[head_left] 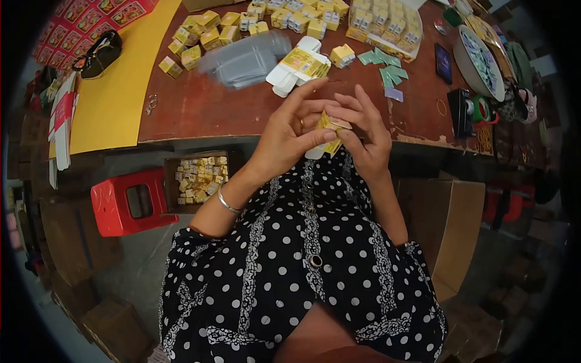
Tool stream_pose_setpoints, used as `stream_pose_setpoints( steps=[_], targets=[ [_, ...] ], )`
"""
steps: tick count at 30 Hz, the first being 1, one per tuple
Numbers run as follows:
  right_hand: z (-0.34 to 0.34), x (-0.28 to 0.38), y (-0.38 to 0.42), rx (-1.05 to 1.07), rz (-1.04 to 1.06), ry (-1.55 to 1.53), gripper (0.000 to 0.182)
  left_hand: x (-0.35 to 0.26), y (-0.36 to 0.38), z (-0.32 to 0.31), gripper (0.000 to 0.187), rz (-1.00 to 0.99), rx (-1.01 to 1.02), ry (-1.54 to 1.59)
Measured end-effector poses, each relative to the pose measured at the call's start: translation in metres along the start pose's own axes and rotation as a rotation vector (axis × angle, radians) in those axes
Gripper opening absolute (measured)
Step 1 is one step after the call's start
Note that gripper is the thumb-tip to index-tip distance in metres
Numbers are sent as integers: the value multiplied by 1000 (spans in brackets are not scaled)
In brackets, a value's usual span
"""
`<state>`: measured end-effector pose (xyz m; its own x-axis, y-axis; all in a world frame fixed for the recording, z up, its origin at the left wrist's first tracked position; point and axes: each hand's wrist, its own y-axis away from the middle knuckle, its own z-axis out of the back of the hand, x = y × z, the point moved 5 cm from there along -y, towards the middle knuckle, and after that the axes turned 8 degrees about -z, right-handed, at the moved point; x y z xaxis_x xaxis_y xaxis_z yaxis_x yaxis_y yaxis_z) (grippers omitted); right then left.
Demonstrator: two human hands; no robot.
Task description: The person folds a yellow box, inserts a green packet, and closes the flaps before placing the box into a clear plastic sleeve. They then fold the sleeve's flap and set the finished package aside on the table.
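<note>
- The left hand [289, 136] and the right hand [363, 130] meet in front of the body, just below the near edge of the tabletop [200, 109].
- Both hands are closed together on one small yellow carton [331, 128]; the fingers of each hand pinch it from its own side, and a white flap shows under the left thumb.
- The left hand carries a ring on one finger, and a metal bracelet [229, 204] sits on the left wrist.
- On the tabletop, just beyond the hands, lies a stack of flat unfolded cartons [301, 63], white and yellow.
- Beside this stack lies a pile of clear plastic sleeves [245, 59], a little blurred.
- Many folded yellow boxes [209, 33] stand further back on the tabletop, and green sachets [387, 66] lie to the right of them.
- Under the tabletop, a cardboard box [196, 178] holds more small yellow boxes, next to a red plastic stool [130, 202].
</note>
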<state>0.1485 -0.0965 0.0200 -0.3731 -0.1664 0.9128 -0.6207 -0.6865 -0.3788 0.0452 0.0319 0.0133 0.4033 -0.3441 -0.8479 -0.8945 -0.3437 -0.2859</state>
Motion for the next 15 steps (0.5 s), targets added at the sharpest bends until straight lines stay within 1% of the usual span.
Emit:
stream_pose_setpoints(
  steps=[2,3,4,5,7,9,10,12,13,15],
  targets=[
    [2,2,-3,68,109,66,31,-3,-1,-2,79,11,-3,-1],
    [3,-2,-5,141,209,84,30,-2,-1,-2,79,19,1,5],
    [5,-7,-4,138,204,87,30,-3,-1,-2,80,-11,5,-58],
    [6,-10,-4,138,169,56,29,-4,-1,-2,80,-41,8,-122],
    [5,-10,-1,137,130,25,27,-4,-1,-2,80,-47,5,-147],
    [-1,-13,1,163,-187,-293,26,-4,0,-1,81,-54,2,-174],
    [-3,-9,1,160,-189,-294,26,-3,0,-1,81,-69,11,-197],
    [-3,-7,0,88,-247,-340,18,-3,0,-3,82,-81,21,-219],
    [-2,-7,0,87,-247,-339,18,-4,0,-4,83,-73,19,-239],
    [1,-6,-1,45,-227,-299,9,-3,1,-5,83,-63,19,-258]
  ],
)
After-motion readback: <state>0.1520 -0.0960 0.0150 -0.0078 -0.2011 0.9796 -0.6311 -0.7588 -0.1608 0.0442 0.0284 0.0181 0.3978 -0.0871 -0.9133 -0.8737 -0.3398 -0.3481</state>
